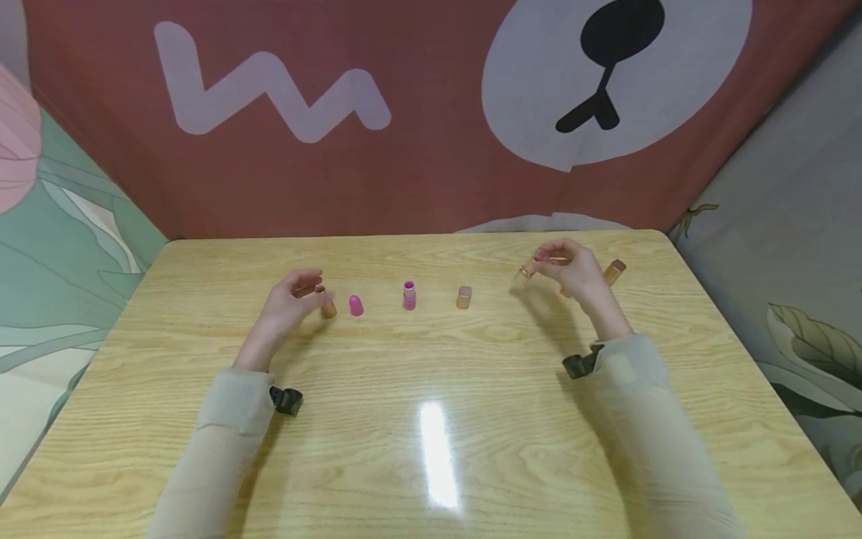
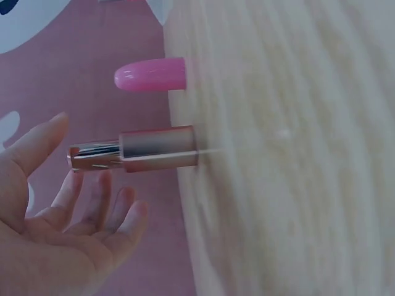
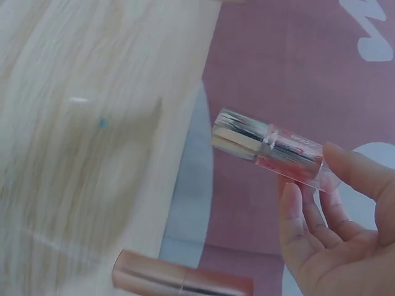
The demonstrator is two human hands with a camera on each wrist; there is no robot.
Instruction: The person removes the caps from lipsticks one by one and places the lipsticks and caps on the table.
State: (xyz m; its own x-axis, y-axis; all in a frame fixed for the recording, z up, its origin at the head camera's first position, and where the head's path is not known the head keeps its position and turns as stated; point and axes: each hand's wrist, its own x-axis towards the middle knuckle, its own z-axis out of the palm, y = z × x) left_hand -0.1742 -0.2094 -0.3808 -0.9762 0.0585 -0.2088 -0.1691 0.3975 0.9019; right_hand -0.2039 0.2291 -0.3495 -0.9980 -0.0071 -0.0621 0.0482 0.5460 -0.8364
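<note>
between the parted thumb and fingers of the left hand (image 1: 289,298): one gold tube (image 2: 145,150), upright on table (image 1: 350,449). in the pinch of the right hand (image 1: 571,268), raised: one clear tube (image 3: 271,143), tilted, lettering illegible.

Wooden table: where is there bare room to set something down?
The widest bare patch of table lies between the left sleeve and right sleeve; a smaller one, between the short gold piece and right hand. It is crowded where the left hand, gold tube and pink piece sit close.
</note>
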